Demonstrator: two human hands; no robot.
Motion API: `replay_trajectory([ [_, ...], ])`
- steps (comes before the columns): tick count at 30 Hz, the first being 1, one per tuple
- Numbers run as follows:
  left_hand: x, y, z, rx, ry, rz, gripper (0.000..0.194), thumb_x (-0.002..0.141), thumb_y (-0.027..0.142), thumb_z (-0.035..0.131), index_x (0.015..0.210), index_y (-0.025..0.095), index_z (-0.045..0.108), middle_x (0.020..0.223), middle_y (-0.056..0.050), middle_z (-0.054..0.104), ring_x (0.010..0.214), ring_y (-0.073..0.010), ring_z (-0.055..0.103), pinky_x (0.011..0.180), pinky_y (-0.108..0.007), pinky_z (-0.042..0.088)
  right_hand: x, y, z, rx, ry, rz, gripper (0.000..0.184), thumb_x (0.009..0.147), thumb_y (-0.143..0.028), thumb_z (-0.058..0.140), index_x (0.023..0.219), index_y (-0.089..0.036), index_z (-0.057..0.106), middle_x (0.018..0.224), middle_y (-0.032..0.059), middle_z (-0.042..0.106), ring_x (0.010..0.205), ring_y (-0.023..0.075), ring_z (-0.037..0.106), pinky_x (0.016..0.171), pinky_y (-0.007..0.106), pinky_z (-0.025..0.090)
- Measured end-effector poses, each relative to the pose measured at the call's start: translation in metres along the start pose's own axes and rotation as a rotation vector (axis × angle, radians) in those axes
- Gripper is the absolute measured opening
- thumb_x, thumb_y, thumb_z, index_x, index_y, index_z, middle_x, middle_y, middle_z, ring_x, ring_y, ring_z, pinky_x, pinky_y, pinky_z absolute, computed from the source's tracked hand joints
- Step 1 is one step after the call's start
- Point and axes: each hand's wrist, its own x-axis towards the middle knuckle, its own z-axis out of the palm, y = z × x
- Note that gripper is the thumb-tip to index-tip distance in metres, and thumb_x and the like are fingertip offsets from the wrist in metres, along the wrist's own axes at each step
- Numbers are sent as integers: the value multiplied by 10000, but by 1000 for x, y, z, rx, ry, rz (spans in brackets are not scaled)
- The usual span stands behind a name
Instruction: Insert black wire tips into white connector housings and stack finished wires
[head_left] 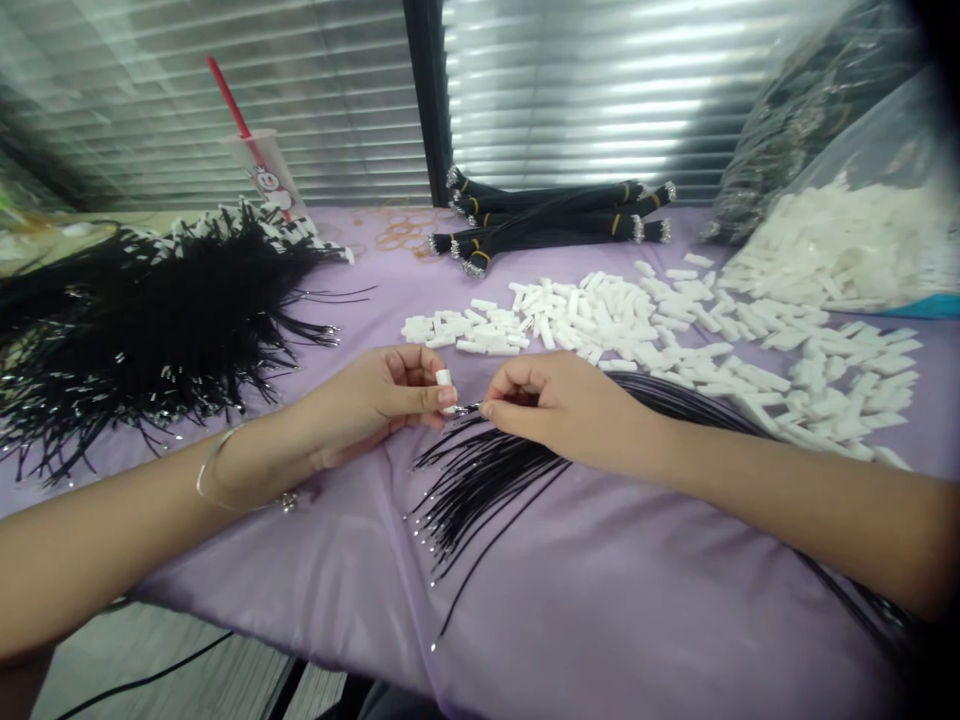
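Observation:
My left hand (401, 395) pinches a small white plastic connector housing (444, 378) between thumb and fingers. Close beside it on the right, my right hand (551, 405) is closed on the end of a black wire (469, 408) with a metal tip. The tip points at the housing; I cannot tell whether it has entered. Under my right hand lies a fan of loose black wires (480, 490), their silvery tips spread to the left. Behind both hands, many more white housings (585, 310) lie scattered in a heap.
A large pile of black wires with white ends (172, 300) covers the left side. Rubber-banded wire bundles (555, 220) and loose rubber bands (401, 232) lie at the back. A plastic cup (266, 170) with a red straw stands back left. A clear bag of white housings (847, 240) sits right.

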Motion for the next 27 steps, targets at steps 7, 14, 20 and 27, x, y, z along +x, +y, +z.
replay_trajectory([
  [7,-1,2,2,33,17,-13,284,579,153,804,680,117,540,592,20,614,523,-64,574,521,-142,485,1,0,0,-9,9,-33,95,737,-212,542,684,-176,612,634,-53,602,568,65,513,519,201,383],
  [14,0,0,6,48,74,13,328,556,156,817,659,122,507,553,46,584,511,-75,598,524,-149,480,-1,-1,1,-29,4,-35,99,735,-208,533,677,-177,607,630,-56,605,560,63,507,507,199,377],
  [20,0,-1,6,75,74,27,313,587,149,792,668,126,491,548,51,581,495,-67,582,501,-140,456,-1,-4,1,-75,18,-46,108,729,-193,529,650,-172,599,566,-72,559,506,40,464,472,184,349],
  [27,2,1,1,107,12,-1,290,592,143,788,669,123,508,570,42,579,500,-57,549,490,-144,435,-1,-5,1,-87,12,-67,109,734,-188,525,657,-173,600,581,-69,566,524,41,476,491,179,351],
])
